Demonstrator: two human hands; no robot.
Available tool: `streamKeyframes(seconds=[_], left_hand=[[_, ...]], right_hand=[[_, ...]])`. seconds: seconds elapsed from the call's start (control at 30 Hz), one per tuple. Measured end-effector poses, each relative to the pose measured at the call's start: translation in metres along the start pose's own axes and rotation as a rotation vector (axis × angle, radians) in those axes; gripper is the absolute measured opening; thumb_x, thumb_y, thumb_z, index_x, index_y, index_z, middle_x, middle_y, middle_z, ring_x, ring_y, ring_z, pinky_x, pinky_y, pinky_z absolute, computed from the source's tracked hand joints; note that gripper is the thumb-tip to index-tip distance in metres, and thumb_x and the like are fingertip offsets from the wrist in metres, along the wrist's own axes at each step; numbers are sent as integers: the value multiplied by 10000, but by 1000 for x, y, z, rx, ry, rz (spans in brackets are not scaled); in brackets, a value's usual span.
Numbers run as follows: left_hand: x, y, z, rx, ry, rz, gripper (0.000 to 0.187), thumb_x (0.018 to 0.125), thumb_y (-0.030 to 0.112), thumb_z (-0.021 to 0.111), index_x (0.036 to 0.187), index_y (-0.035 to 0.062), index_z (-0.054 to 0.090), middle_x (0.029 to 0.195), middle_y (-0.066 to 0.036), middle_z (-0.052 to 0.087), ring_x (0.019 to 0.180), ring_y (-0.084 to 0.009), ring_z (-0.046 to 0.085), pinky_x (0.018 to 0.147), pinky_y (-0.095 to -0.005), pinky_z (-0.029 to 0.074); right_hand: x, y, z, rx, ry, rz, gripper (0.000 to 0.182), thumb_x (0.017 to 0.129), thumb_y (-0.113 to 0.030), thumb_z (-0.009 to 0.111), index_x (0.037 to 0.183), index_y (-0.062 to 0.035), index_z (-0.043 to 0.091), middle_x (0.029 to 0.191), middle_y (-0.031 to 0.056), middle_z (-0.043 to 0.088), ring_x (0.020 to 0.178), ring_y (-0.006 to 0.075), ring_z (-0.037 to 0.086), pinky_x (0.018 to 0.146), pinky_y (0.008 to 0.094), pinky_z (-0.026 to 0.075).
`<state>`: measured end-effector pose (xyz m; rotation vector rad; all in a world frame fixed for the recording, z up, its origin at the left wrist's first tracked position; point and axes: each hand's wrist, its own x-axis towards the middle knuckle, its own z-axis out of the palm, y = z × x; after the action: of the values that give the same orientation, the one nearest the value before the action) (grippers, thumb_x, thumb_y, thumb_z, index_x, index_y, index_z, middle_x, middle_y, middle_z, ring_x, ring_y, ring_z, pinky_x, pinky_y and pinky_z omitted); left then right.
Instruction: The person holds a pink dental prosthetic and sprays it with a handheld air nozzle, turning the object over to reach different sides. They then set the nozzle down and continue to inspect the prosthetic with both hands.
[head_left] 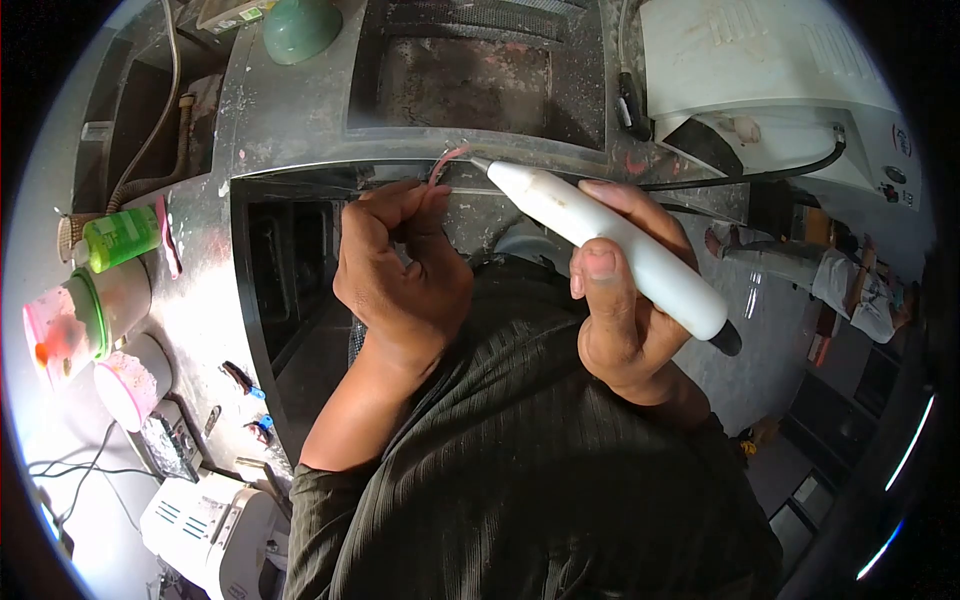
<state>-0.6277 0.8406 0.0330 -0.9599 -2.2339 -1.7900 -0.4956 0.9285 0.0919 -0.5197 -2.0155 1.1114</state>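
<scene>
In the head view my left hand is closed, its thumb and fingertips pinching a thin, curved pink piece that looks like denture acrylic. My right hand wraps round a thick white rotary handpiece with a black rear end. The handpiece slants from lower right to upper left. Its narrow metal tip points at the pink piece, right beside its upper end. Both hands are close together over the front edge of the grey workbench.
A dusty recessed tray lies ahead. A white machine with a black cable is at upper right, a green bowl at upper left. Along the left stand a green bottle, tubs and another white machine.
</scene>
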Motion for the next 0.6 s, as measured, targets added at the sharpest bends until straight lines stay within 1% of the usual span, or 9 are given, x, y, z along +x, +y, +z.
streamKeyframes(seconds=[0.17, 0.23, 0.27, 0.3, 0.33, 0.37, 0.43, 0.5, 0.6], left_hand=[[-1, 1, -1, -5, -9, 1, 144, 856, -19, 704, 866, 4, 562, 837, -126, 690, 719, -215, 666, 697, -275, 523], [0, 8, -6, -222, -94, -290, 133, 892, 1, 682, 858, -2, 553, 838, -116, 689, 660, -160, 634, 618, -251, 507], [3, 13, -10, -223, -93, -289, 133, 892, 1, 682, 858, -2, 553, 838, -116, 689, 660, -160, 634, 618, -251, 507], [8, 20, -15, -432, -119, -473, 121, 912, 15, 664, 862, -6, 555, 843, -115, 685, 631, -137, 611, 571, -236, 484], [13, 26, -20, -640, -144, -656, 116, 932, 29, 646, 867, -10, 558, 849, -114, 682, 601, -114, 587, 525, -222, 462], [18, 31, -26, -772, -192, -721, 80, 956, 46, 610, 926, -23, 582, 847, -125, 674, 549, -116, 558, 464, -229, 421], [25, 35, -34, -903, -233, -778, 92, 963, 60, 602, 959, -31, 586, 848, -133, 674, 553, -125, 564, 472, -235, 432], [28, 37, -41, -1102, -305, -856, 148, 975, 78, 580, 1045, -52, 590, 887, -155, 664, 576, -155, 582, 492, -254, 455], [35, 49, -48, -1268, -322, -910, 164, 977, 72, 571, 1072, -61, 586, 937, -166, 649, 600, -170, 590, 502, -262, 465]], right_hand=[[0, 0, 1, 40, 35, 33, 231, 883, -21, 687, 1082, 58, 599, 1058, 249, 650, 882, 291, 701, 703, 340, 598], [0, 2, -3, 22, 36, 20, 222, 889, -21, 679, 1074, 69, 598, 1057, 245, 650, 871, 283, 699, 699, 337, 594], [0, 3, -5, 2, 37, 7, 214, 894, -22, 672, 1067, 80, 597, 1057, 241, 651, 860, 275, 697, 695, 334, 590], [-1, 5, -4, 53, 105, 77, 209, 902, -20, 656, 1063, 94, 588, 1047, 238, 651, 839, 262, 691, 685, 334, 583], [-3, 12, -4, 84, 168, 35, 219, 906, -22, 649, 1082, 89, 579, 1037, 224, 651, 847, 255, 689, 683, 327, 576], [-8, 18, -5, 88, 215, 70, 227, 912, -32, 647, 1089, 88, 574, 1033, 211, 652, 799, 221, 675, 647, 300, 559], [-11, 24, -10, 100, 257, 91, 234, 918, -43, 645, 1096, 88, 568, 1029, 197, 652, 751, 187, 662, 611, 273, 541], [-12, 22, -12, 105, 202, 175, 240, 932, -57, 636, 1114, 82, 565, 1011, 164, 653, 631, 100, 577, 534, 220, 472], [-12, 23, -8, 155, 223, 186, 251, 940, -73, 633, 1134, 73, 569, 994, 142, 654, 568, 52, 494, 488, 196, 412]])
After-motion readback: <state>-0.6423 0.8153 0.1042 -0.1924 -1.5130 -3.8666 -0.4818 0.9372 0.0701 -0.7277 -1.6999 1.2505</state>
